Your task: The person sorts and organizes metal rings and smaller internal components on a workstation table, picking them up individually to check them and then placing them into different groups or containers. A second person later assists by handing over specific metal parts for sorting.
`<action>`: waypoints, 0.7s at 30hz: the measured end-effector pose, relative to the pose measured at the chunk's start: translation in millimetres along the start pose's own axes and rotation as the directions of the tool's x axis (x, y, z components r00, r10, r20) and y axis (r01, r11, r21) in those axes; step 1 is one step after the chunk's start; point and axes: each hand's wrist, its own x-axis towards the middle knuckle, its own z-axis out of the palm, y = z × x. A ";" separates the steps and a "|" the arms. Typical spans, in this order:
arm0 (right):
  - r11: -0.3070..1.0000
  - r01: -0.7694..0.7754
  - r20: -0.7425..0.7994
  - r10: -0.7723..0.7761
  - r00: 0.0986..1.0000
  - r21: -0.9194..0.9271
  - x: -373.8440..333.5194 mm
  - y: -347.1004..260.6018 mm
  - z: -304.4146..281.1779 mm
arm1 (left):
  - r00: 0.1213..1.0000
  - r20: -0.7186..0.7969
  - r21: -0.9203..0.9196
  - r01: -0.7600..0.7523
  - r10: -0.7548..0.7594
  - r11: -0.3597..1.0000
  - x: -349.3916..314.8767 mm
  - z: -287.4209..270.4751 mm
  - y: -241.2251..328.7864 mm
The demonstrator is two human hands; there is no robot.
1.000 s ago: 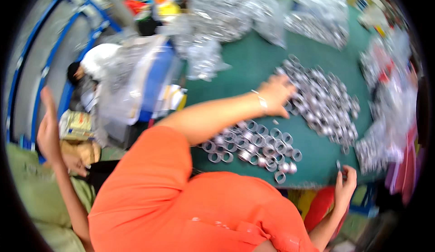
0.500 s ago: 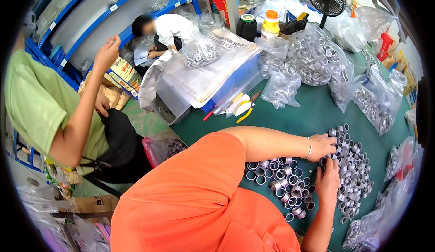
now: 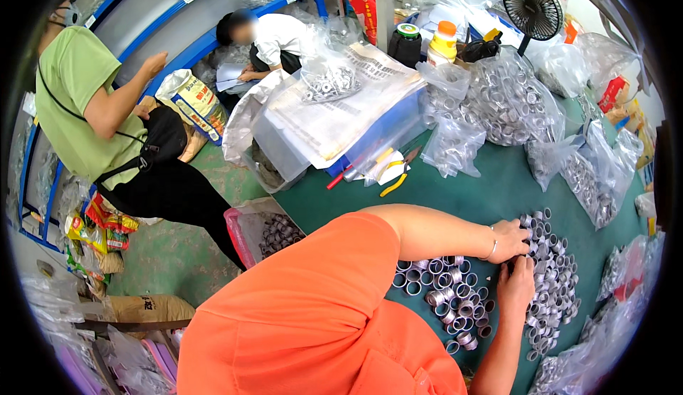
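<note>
Two groups of short grey metal rings lie on the green tabletop. My left hand, with a bracelet at the wrist, reaches across to the near-left edge of the right pile of rings. Its fingers are bent down among the rings, tips partly hidden. Just below it, my right hand curls its fingers at the same edge, almost touching the left. What either hand holds is too hidden to name. The other group of rings, larger-looking and looser, spreads to the left, beneath my left forearm.
Clear bags of metal parts stand at the back and right. Yellow-handled pliers lie beside a plastic bin topped with paper. A black fan stands behind. A person in green walks at left; another in white crouches.
The view has shifted a little. My hands stay at the pile's edge, their fingers slightly moved. The person in green has stepped away from the table, more of the legs showing.
</note>
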 end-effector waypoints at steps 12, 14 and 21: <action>0.998 0.013 0.029 -0.011 1.000 -0.065 -3.6 1.9 0.5 | 0.990 0.142 0.060 -0.014 0.005 0.998 -9.1 -11.2 -3.5; 0.999 -0.003 0.062 0.006 0.998 -0.053 -3.5 1.0 -3.6 | 0.994 0.098 0.057 -0.045 0.039 0.997 -12.7 -6.9 -6.3; 0.973 0.223 -0.087 -0.218 0.972 0.054 -0.5 1.3 -12.5 | 1.000 0.013 -0.053 0.028 -0.028 0.998 -30.1 -48.8 6.6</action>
